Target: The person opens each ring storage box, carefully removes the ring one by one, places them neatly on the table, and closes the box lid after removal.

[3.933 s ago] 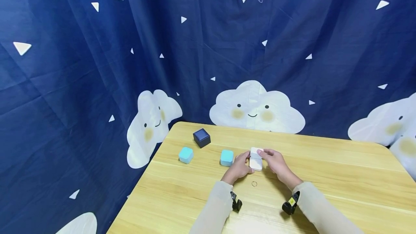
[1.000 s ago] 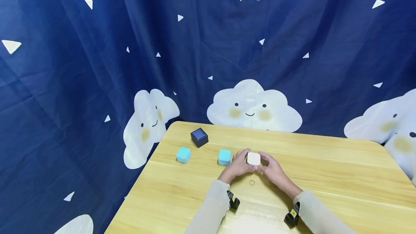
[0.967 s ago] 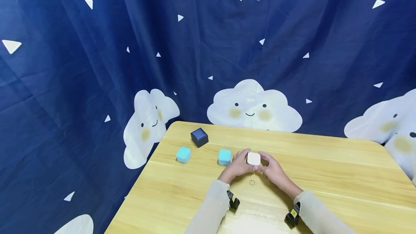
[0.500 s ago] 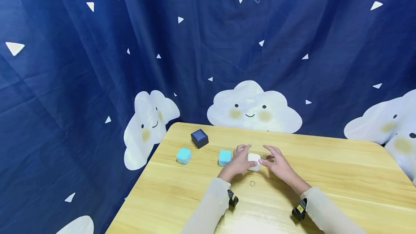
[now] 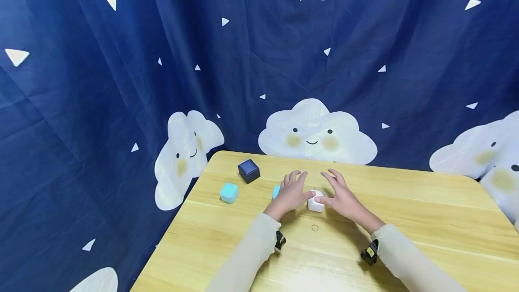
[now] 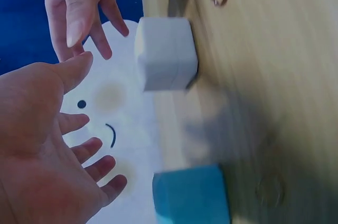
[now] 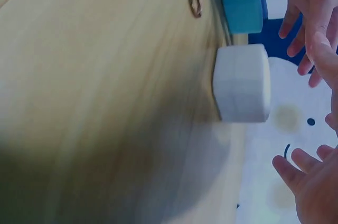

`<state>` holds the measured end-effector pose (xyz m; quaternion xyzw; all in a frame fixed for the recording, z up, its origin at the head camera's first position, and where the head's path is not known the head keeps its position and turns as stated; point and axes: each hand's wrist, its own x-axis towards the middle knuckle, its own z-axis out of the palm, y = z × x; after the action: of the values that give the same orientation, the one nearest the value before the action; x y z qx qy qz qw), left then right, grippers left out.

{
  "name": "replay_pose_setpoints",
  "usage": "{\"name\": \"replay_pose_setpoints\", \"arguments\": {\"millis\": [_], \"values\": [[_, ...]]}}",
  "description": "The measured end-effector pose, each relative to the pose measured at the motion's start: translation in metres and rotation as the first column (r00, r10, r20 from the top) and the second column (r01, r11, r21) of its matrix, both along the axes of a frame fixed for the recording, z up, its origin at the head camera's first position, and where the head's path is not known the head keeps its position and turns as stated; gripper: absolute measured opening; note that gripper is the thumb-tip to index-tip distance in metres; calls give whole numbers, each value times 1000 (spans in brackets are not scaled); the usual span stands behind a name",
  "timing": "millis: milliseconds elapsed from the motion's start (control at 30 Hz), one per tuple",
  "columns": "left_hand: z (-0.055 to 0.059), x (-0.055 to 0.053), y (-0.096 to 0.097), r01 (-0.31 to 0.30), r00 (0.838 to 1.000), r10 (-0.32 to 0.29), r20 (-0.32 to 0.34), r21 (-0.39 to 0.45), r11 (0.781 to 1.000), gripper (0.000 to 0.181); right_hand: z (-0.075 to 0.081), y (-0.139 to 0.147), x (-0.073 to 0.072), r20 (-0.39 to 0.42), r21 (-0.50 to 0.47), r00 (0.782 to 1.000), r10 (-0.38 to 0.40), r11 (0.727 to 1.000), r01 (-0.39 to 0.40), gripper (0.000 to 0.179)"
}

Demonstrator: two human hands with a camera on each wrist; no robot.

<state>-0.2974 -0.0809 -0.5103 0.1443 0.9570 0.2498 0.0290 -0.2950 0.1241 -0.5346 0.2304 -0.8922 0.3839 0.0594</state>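
A small white ring box (image 5: 316, 205) stands closed on the table, its rounded body (image 6: 166, 55) fully in sight in the left wrist view. My left hand (image 5: 289, 193) hovers at its left with fingers spread. On the other side hovers my right hand (image 5: 343, 200), its fingers also relaxed and apart. Both wrist views show a gap between the hands and the white box (image 7: 242, 84), and neither hand holds anything. Nearer to me a thin ring (image 7: 196, 3) lies on the wood. One turquoise box (image 5: 275, 191) is partly hidden behind my left hand.
Another turquoise box (image 5: 229, 193) stands further left on the wooden table (image 5: 227, 233). Behind it, near the back left corner, is a dark navy box (image 5: 249, 171). A blue curtain (image 5: 284, 71) with clouds hangs behind the table.
The white box stood with its lid up at first, then was closed between both hands. Since then my hands have let go of it, risen and spread apart. The ring has stayed put.
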Motion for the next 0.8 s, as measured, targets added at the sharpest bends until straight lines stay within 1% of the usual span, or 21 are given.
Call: {"name": "replay_pose_setpoints", "arguments": {"millis": [133,300,367,500,567,700,800], "values": [[3,-2,-20,-17,1000,17,13,12,1000,75,5,-13,-3,-11,6,1000,19,1000,-19,88],[4,-3,-46,-33,999,32,29,36,999,76,13,-31,-2,37,-13,998,42,999,-41,87],[4,-3,-55,-37,999,36,31,38,999,77,16,-39,-1,64,-33,997,52,998,-50,87],[5,-2,-73,-58,998,57,28,50,997,77,21,-54,-1,90,-51,993,77,996,-73,88],[5,-1,-82,-72,997,70,29,77,994,76,21,-62,-3,90,-52,992,90,995,-86,88],[4,3,-102,-92,996,90,20,104,990,75,21,-78,-3,90,-45,990,106,994,-103,88],[2,7,-119,-112,994,111,11,105,988,76,21,-89,-2,95,-30,989,116,993,-113,89]]}}
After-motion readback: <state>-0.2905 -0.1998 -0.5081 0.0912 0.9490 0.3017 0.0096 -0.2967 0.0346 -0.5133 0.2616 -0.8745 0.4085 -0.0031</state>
